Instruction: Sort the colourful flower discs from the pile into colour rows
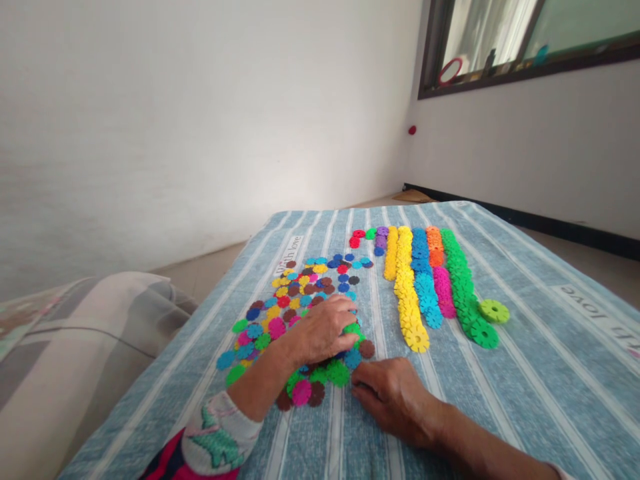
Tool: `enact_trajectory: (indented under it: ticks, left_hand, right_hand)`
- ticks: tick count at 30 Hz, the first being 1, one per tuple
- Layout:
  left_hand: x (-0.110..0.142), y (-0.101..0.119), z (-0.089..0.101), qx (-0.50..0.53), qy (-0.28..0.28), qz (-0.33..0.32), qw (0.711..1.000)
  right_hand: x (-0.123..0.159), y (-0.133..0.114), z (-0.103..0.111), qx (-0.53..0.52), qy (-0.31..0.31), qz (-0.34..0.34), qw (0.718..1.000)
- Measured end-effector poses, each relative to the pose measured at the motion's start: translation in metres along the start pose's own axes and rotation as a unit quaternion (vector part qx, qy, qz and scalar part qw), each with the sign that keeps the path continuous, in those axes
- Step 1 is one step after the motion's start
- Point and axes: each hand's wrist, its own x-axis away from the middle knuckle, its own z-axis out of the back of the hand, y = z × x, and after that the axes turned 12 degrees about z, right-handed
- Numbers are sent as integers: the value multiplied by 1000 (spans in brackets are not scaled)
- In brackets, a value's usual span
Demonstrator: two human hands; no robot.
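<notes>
A loose pile of small coloured snowflake discs lies on a blue striped cloth. My left hand rests on the pile with its fingers curled over a green disc. Just to the right and nearer me, my right hand lies knuckles up on the cloth, fingers bent at the edge of the pile; what they hold is hidden. To the right, sorted rows of overlapping discs run away from me: yellow, blue, pink and green. One green disc lies alone beside the green row.
A striped pillow or cushion lies at the left of the cloth. White walls stand behind, with a window at the upper right and bare floor beyond the cloth's right edge.
</notes>
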Motion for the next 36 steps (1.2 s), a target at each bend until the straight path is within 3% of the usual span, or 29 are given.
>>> enact_trajectory:
  ticks: [5, 14, 20, 25, 36]
  left_hand:
    - [-3, -3, -13, -36, 28, -8, 999]
    - [-3, -47, -24, -83, 133, 72, 985]
    - [-2, -28, -20, -26, 97, 36, 994]
    - [-2, -16, -17, -9, 54, 17, 998]
    - [-1, -21, -8, 30, 69, 37, 996]
  right_hand:
    - [0, 0, 2, -2, -9, -1, 1000]
    - [-1, 0, 2, -26, -1, 2, 1000]
    - [3, 5, -1, -31, 87, 25, 995]
    - [2, 10, 2, 60, 182, 40, 981]
    - [1, 9, 2, 107, 107, 93, 984]
